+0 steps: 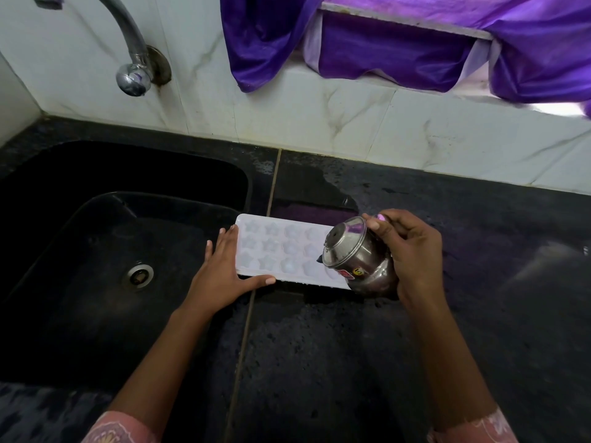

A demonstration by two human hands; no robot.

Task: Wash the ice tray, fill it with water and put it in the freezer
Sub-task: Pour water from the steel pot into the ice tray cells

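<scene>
- Tray (281, 247) lies flat on the counter (319, 346), just right of the sink (96, 219), its left end at the sink's edge; cavities face up, 3 rows of star moulds showing.
- Long axis runs left to right across the view, the right end a little nearer the person; that end is hidden behind the pot (355, 254).
- Left hand (224, 266) rests on the tray's left end, fingers straight and spread along the short edge, thumb laid along the near long edge; nothing is grasped; by my reading it steadies the light tray so it does not slide while being filled.
- Right hand (412, 251) has its fingers curled round the steel pot's body, thumb up by the rim; the pot is tipped on its side over the tray's right end, mouth toward the left, which looks like pouring; no stream can be made out.
- Judged step: filling, with the freezer trip not yet done; a flat, level tray beside the sink keeps spills easy to deal with.
- Counter behind the tray shows a wet patch; the tap (131, 59) sits on the tiled wall (319, 123) above the sink, not visibly running; purple cloth (383, 52) hangs over a ledge beyond.
</scene>
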